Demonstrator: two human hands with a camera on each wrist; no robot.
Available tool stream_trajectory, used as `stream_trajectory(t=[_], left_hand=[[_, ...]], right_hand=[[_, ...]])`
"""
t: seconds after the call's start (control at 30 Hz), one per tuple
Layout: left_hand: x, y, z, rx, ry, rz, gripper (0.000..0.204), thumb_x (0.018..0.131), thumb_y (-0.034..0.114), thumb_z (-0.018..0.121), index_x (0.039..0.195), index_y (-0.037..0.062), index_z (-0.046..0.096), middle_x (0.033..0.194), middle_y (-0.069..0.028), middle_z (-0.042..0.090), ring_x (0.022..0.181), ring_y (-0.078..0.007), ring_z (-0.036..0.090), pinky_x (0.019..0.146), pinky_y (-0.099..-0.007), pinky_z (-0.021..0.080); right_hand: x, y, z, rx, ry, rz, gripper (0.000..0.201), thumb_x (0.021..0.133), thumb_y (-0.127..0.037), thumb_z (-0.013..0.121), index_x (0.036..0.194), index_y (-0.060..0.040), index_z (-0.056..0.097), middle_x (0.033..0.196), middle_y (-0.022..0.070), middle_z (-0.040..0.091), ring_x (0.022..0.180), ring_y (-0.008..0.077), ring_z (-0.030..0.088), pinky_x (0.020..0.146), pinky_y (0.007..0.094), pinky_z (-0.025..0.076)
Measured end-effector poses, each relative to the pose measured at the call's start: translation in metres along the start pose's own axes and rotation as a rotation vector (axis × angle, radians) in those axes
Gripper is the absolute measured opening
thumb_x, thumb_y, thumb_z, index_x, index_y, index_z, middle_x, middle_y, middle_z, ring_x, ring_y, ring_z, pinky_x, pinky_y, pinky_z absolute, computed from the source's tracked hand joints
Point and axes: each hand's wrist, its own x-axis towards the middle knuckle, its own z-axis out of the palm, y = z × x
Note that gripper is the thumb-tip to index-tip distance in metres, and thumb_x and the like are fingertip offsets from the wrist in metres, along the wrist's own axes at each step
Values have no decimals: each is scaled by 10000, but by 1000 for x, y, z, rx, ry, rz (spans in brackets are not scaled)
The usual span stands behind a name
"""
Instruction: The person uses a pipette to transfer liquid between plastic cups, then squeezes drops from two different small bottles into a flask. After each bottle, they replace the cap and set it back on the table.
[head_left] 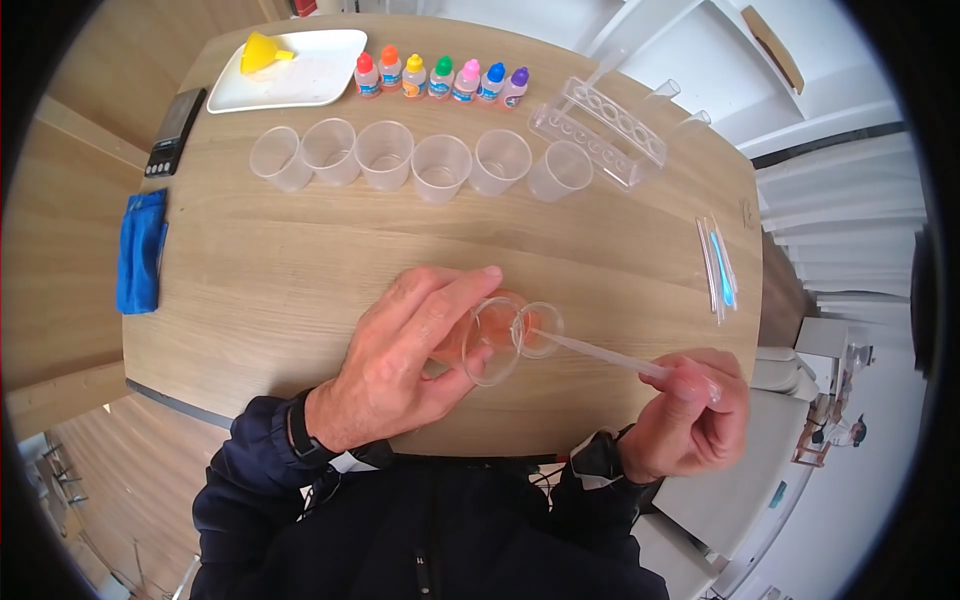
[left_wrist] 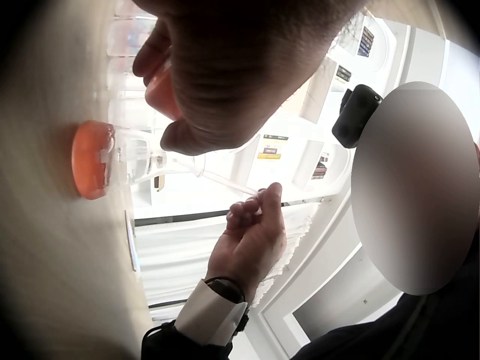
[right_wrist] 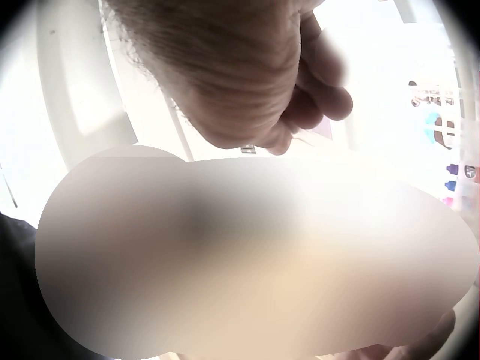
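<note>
A flask (left_wrist: 92,160) with orange liquid in its base stands upright on the wooden surface (head_left: 270,250), and everything else is placed around it. The left hand (head_left: 400,350) is partly closed, with its fingers and thumb curved round a clear cup (head_left: 478,343) that also has orange liquid in it; the cup is just to the left of the flask, their rims overlapping in the head view — whether they touch, I cannot tell. To the right of the flask, the right hand (head_left: 700,415) is curled, pinching the bulb end of a plastic dropper (head_left: 610,357) between thumb and fingers. The dropper slants down toward the flask, its tip at the flask's mouth.

Beyond the flask, 6 empty clear cups (head_left: 384,156) stand in a row, with 7 small bottles (head_left: 441,80) with coloured caps behind them. Far left of the flask are a white tray (head_left: 315,85) with a yellow funnel (head_left: 262,54) on it, a black scale (head_left: 176,130) and a folded blue cloth (head_left: 141,250). Beyond and right of it is a clear rack (head_left: 605,130) — well apart from it, farther right, lie some thin plastic tools (head_left: 718,268), 1 of them blue.
</note>
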Motion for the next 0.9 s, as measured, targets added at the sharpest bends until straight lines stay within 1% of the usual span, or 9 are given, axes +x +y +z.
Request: stream_trajectory(t=[0.07, 0.17, 0.27, 0.3, 0.33, 0.4, 0.43, 0.63, 0.9], left_hand=[[0, 0, 0, 3, 1, 6, 701, 804, -4, 886, 1456, -36, 632, 1238, -211, 719, 1072, -375, 710, 918, -439, 580], [0, 0, -1, 5, 1, 12, 700, 805, 1, 892, 1454, -41, 632, 1240, -212, 721, 1069, -376, 711, 916, -439, 581], [1, 0, 0, 3, 1, 14, 705, 800, 0, 899, 1451, -46, 632, 1244, -212, 723, 1072, -376, 714, 914, -442, 583], [0, 0, 0, 1, 5, 18, 707, 798, -1, 901, 1451, -47, 632, 1246, -212, 724, 1074, -376, 714, 914, -443, 583], [0, -1, 0, 0, 9, 21, 709, 796, -2, 902, 1450, -48, 632, 1247, -213, 724, 1075, -376, 715, 914, -445, 584], [3, 2, 1, -3, 28, 21, 703, 799, -34, 880, 1458, -18, 637, 1225, -183, 714, 1036, -353, 710, 871, -434, 588], [3, 3, 1, -4, 37, 20, 702, 801, -50, 869, 1462, -3, 639, 1214, -168, 709, 1016, -342, 707, 850, -429, 591], [3, 4, 0, -8, 29, 4, 696, 801, -44, 869, 1458, 5, 644, 1222, -168, 711, 1020, -347, 711, 849, -428, 592], [3, 3, 0, -2, 32, 14, 714, 797, -37, 877, 1470, 8, 643, 1226, -169, 712, 1031, -352, 713, 854, -431, 596]], right_hand=[[0, 3, -4, 19, 45, -21, 260, 996, -204, 852, 909, -13, 700, 758, 151, 714, 601, 191, 607, 563, 290, 441], [7, -4, -10, 129, 84, -30, 287, 1026, -242, 822, 916, -22, 674, 749, 150, 702, 540, 187, 582, 533, 285, 422], [9, -12, -1, 160, 63, -55, 261, 1027, -241, 816, 955, -22, 694, 753, 162, 713, 526, 185, 594, 518, 279, 414], [5, -11, 6, 171, -2, -61, 216, 985, -202, 859, 987, -35, 723, 759, 144, 735, 546, 195, 630, 512, 286, 430], [3, -11, 10, 151, -73, -85, 201, 957, -170, 879, 997, -40, 731, 759, 134, 739, 549, 199, 637, 510, 290, 437], [1, -12, 16, 113, -219, -131, 214, 900, -107, 917, 1018, -49, 749, 760, 113, 749, 557, 208, 653, 508, 296, 451], [4, -14, 22, 78, -267, -147, 297, 805, -47, 968, 1016, -62, 759, 763, 84, 751, 564, 215, 658, 508, 304, 463], [2, -10, 36, -5, -385, -221, 389, 740, -87, 1012, 1042, -76, 767, 826, 55, 765, 617, 207, 689, 536, 301, 491], [1, -8, 38, 26, -396, -164, 436, 705, -160, 1051, 1034, -89, 773, 844, 62, 766, 639, 210, 705, 556, 301, 504]])
